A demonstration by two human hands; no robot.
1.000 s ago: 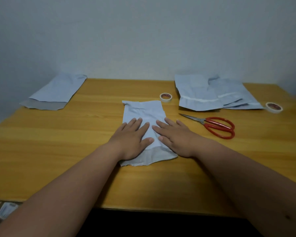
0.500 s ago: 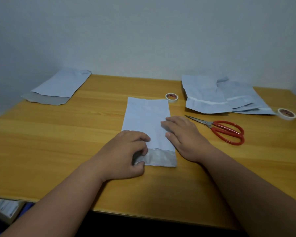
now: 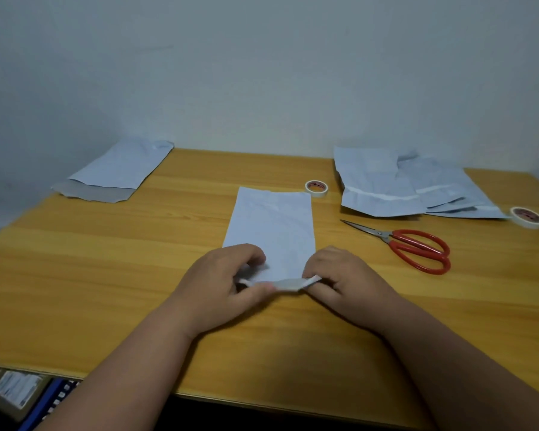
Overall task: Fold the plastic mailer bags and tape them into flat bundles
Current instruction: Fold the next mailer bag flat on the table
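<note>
You've got the wooden table (image 3: 106,275) under a plain pale wall (image 3: 262,73), red-handled scissors (image 3: 417,248) lying flat at approx 2 o'clock w/ blades pointing to 10, & a labelled box (image 3: 16,388) on the floor at 8 o'clock.

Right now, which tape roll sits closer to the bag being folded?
The tape roll just off the mailer bag's far right corner; the other roll lies beyond the scissors.

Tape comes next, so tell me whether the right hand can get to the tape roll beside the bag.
Probably yes. The tape roll sits on open table past the bag, with nothing between. But the right hand is pinching the bag's near edge, so it must let go first.
</note>
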